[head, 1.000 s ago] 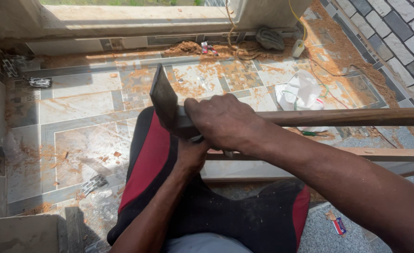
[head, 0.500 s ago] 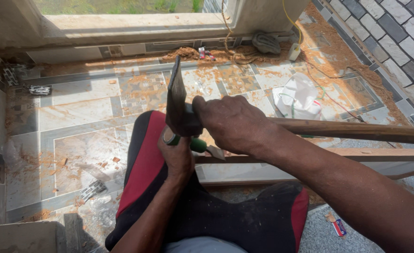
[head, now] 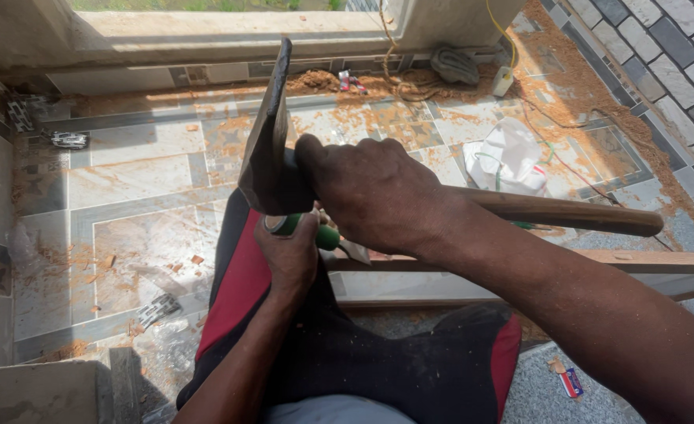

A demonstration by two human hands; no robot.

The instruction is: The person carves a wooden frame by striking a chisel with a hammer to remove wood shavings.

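Right hand [head: 374, 192] closed around the head end of a hatchet [head: 267, 141], blade upright, its wooden handle [head: 567, 212] running off to the right. Left hand [head: 290, 253] wrapped around a green-handled chisel [head: 327, 237] directly under the hatchet head; the chisel tip rests against a wooden strip [head: 653, 261] lying across the lap. Legs in black and red trousers [head: 241, 286]. Tiled floor [head: 127, 180] strewn with sawdust. White plastic bag [head: 512, 157] on the tiles to the right. Small red-and-blue rectangular packet [head: 571, 382] at lower right. Small red item [head: 348, 80] by the far wall, too small to identify
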